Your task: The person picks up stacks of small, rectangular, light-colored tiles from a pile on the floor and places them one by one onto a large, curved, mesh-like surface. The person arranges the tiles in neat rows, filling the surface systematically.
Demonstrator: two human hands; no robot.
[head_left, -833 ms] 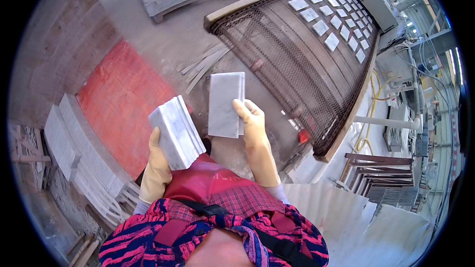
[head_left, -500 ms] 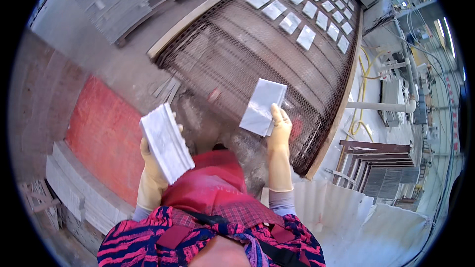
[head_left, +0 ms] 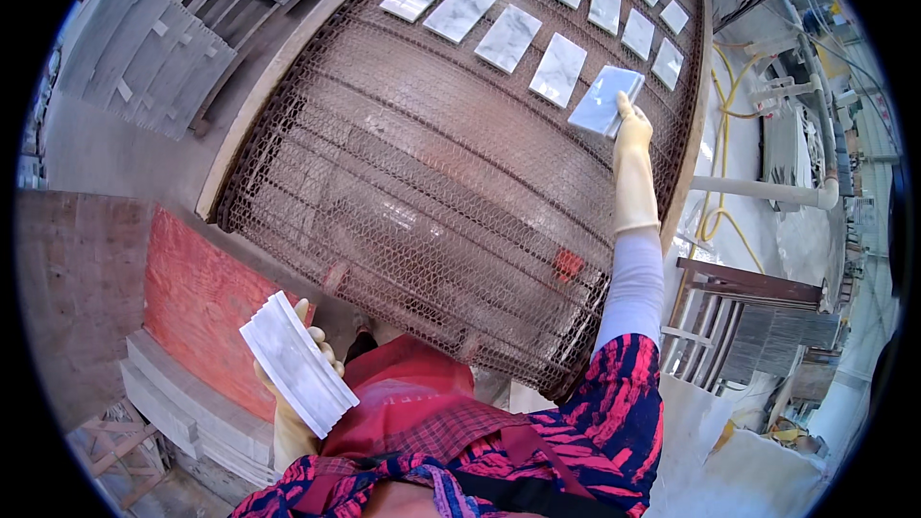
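Evidently we keep our left hand [head_left: 288,403] low by the red apron [head_left: 403,403], fingers wrapped under a stack of white marble tiles [head_left: 297,376], so spares stay close to the body. Our right hand [head_left: 631,129], arm stretched far out, pinches one pale tile [head_left: 604,101] by its near corner, tilted just above the wire mesh conveyor [head_left: 432,182]. It hangs beside the rows of laid tiles [head_left: 559,69], at their near right end.

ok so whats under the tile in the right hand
Under the single tile in the right hand is the brown wire mesh belt, beside rows of pale tiles lying on it. The mesh patch directly beneath is covered by the tile.
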